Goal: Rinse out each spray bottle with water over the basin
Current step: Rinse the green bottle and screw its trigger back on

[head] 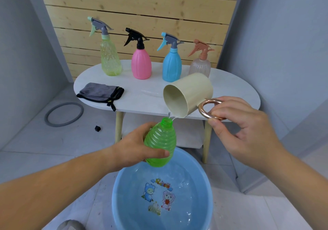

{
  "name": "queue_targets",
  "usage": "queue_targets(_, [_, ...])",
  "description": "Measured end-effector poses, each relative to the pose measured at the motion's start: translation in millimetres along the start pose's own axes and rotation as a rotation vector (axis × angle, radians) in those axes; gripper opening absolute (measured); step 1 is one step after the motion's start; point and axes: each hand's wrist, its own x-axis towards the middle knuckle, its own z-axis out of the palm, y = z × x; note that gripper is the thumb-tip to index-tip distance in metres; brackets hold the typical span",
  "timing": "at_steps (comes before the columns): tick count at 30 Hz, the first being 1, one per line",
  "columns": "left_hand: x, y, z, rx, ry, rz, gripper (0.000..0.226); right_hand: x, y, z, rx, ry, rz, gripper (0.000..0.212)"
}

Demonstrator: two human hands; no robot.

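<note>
**A:** From the head camera, what's in the containers?

**B:** The blue basin (124, 190) on the floor holds shallow clear water over a cartoon print. Right above its far rim is the green bottle (160, 143), cap off, with its open neck pointing up toward the table. A cream cup (193, 91) is tipped on its side with its lip just above that neck. A thin stream of water runs from the cup onto the neck. How much has gathered inside the green bottle I can't tell.

**A:** And on the table?

**B:** Four capped sprayers stand in a row at the back of the white table (142, 100): a yellow bottle (110, 61), a pink bottle (141, 65), a blue bottle (171, 66) and a clear bottle (199, 67). A grey cloth (99, 92) lies folded at the left end.

**A:** The hands?

**B:** The left hand (133, 148) is wrapped round the green bottle's body, with the thumb across the front. The right hand (243, 128) pinches the cup's copper ring handle (204, 113) between thumb and forefinger, and the other fingers are loosely spread.
</note>
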Motion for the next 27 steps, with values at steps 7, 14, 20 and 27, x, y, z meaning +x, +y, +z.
queue_targets(7, [-1,0,1,0.000,-0.005,0.001,0.081,0,-1,1,-0.012,0.001,-0.049,0.019])
queue_targets(14, [-1,0,1,0.012,-0.006,-0.004,0.081,2,-4,1,-0.100,0.000,-0.156,0.019])
queue_targets(20, [-2,0,1,0.012,-0.005,-0.003,0.077,1,-3,4,-0.156,-0.028,-0.242,0.017])
queue_targets(27, [-3,1,1,0.000,0.009,0.002,0.081,-2,-11,14,-0.039,0.012,-0.084,0.012])
